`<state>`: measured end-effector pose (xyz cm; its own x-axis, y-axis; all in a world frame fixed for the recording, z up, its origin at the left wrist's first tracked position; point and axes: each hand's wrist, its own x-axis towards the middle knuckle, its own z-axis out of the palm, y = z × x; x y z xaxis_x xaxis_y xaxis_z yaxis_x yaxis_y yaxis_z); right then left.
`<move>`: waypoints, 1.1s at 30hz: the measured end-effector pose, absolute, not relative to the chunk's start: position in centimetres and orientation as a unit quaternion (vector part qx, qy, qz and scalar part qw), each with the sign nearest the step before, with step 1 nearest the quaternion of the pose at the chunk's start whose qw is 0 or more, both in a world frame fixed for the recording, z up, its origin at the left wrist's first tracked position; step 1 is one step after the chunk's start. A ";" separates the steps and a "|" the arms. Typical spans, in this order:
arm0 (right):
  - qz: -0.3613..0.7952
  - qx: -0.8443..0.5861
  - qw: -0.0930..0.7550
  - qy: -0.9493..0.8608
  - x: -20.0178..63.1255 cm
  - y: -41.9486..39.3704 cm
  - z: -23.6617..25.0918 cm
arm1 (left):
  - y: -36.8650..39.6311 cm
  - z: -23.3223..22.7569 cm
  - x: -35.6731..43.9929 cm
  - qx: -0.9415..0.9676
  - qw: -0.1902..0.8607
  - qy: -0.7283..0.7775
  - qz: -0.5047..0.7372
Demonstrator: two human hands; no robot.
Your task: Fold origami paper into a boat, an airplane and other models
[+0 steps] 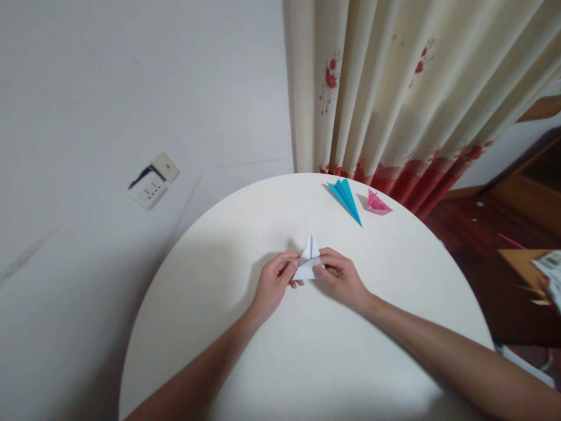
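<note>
At table (307,362) centre, white paper (309,260) sits pinched btwn both hands: left hand (274,286) grips its 9 o'clock edge, right hand (342,280) its 3 o'clock edge. Blue plane (347,199) & pink fold (377,203) lie at 1 o'clock. Risk, imo: uneven finger pressure skews the crease.

Person's own limbs, seen from above: left hand (274,283) and right hand (342,279), both bare, without gloves, rings or watch. Both forearms are uncovered to the frame's lower edge; no sleeve shows. Fingernails are short and unpainted.
</note>
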<state>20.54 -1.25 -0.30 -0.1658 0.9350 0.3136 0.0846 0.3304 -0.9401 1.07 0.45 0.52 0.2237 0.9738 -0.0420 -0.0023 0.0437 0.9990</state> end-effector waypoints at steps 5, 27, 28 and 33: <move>0.407 -0.363 0.522 -0.656 20.8 -1.2 -0.4 | 0.5 0.4 1.0 0.528 0.577 0.454 0.427; 0.435 -0.421 0.507 -0.614 20.6 -1.0 -1.0 | 0.3 0.9 1.0 0.517 0.634 0.418 0.394; 0.452 -0.436 0.506 -0.591 20.5 -1.0 -1.0 | 0.3 1.0 1.1 0.515 0.633 0.420 0.397; 0.516 -0.452 0.515 -0.514 20.1 -0.9 -1.1 | 0.2 0.9 1.3 0.512 0.629 0.426 0.401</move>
<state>20.06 -0.92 -1.12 -0.0600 0.9962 0.0630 -0.0675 0.0589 -0.9960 1.28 0.22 0.87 0.3154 0.9407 -0.1247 -0.0685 0.1536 0.9858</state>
